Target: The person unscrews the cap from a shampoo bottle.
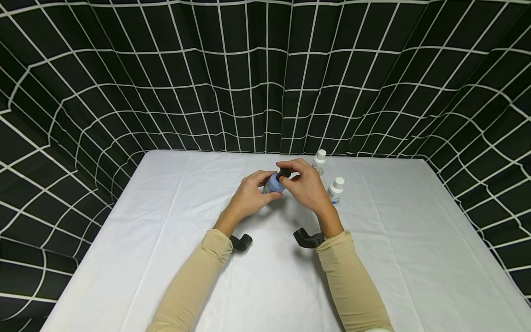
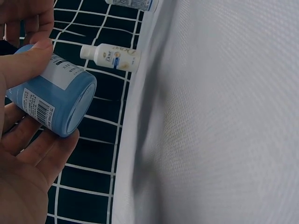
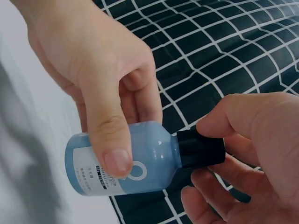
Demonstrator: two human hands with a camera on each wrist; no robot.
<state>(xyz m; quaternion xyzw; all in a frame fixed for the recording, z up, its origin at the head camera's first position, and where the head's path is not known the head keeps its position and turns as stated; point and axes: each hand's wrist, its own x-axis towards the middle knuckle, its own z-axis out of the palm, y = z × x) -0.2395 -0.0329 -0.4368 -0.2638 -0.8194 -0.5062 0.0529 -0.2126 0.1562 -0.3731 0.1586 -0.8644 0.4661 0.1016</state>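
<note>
Thumb and fingers of the right hand [image 1: 306, 184] pinch a short, black, cylindrical cap [image 3: 201, 148], which sits at the neck of a translucent blue, round-shouldered bottle [image 3: 156, 145]. The left hand [image 1: 250, 193] holds the body of this bottle, its thumb laid across a printed white label [image 2: 65, 71] and its fingers bent round the opposite side; both grips are thus drawn in upon the one object. The bottle is tilted, cap toward the right hand, and is held above the far half of the bench [image 1: 415, 276], which is covered with white cloth. Its flat base and a barcode are exposed in the left wrist view. The cap meets the neck closely, though whether it is fully tightened cannot be told from these angles.

Beyond the grips, two small white bottles with white caps stand upright on the bench. The farther white bottle [image 1: 318, 164] is near the far edge and partly hidden by the right hand; the nearer white bottle [image 1: 335, 191] stands just to the right of that hand. Each wrist bears a curved black mount, left [image 1: 242, 242] and right [image 1: 308, 239], at the end of a tan fabric sleeve [image 1: 188, 281]. Behind the bench hangs a black curtain [image 1: 253, 69] marked with a white grid.
</note>
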